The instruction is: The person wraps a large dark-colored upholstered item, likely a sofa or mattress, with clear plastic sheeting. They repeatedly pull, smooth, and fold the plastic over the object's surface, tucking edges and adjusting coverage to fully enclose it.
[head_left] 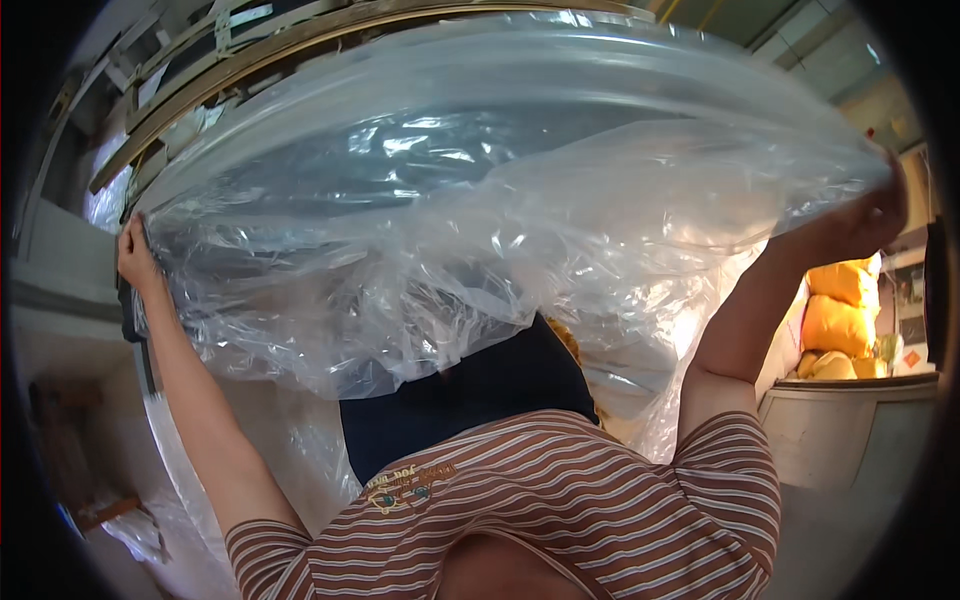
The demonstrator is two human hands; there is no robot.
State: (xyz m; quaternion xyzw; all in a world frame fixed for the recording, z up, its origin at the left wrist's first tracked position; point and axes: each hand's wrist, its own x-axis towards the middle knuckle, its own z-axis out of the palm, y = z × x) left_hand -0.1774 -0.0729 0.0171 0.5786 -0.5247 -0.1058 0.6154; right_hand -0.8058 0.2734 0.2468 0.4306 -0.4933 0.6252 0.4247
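The large, colourless, see-through sheet (480, 210) looks like thin plastic film, glossy throughout: fairly smooth with long soft sheens along its upper edge, rough with fine crinkles and small sharp glints toward its lower edge. The brown short-sleeved shirt with pale wavy stripes (560, 500) is matt, soft-looking cloth, bearing a small coloured print. The dark navy garment below the film (470, 395) is matt and smooth, apparently fabric. The long brown bar (150, 145) looks like wood with a dull surface. Above the back edge of the pale, smooth, low-sheen counter (815, 430), plump orange-yellow bundles (842, 318) look softly creased; whether cloth or plastic is unclear.
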